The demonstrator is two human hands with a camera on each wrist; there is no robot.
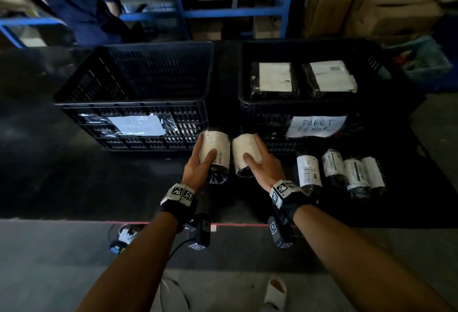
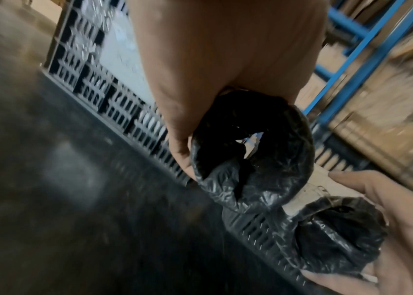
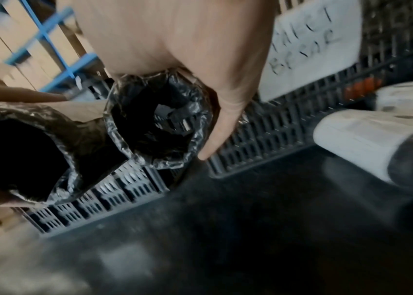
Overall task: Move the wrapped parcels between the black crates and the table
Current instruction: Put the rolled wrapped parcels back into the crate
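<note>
- Black-wrapped parcels in transit, head view: the left hand (image 1: pixel 198 165) grips one labelled roll (image 1: pixel 215 154) and the right hand (image 1: pixel 262 163) grips another (image 1: pixel 245 154), both just in front of the two black crates (image 1: pixel 138 93), above the desk (image 1: pixel 74 175). Four more rolls (image 1: pixel 342 172) lie at near right; two flat parcels (image 1: pixel 275 79) sit in the right crate (image 1: pixel 250 113).
- Left wrist view: fingers (image 2: pixel 182 151) curl round the roll's crumpled plastic end (image 2: pixel 251 155).
- Right wrist view: the same closed grip on its roll (image 3: pixel 157 121); the direction of travel cannot be told, so the next move calls for a clean lift over a rim or a gentle set-down.
</note>
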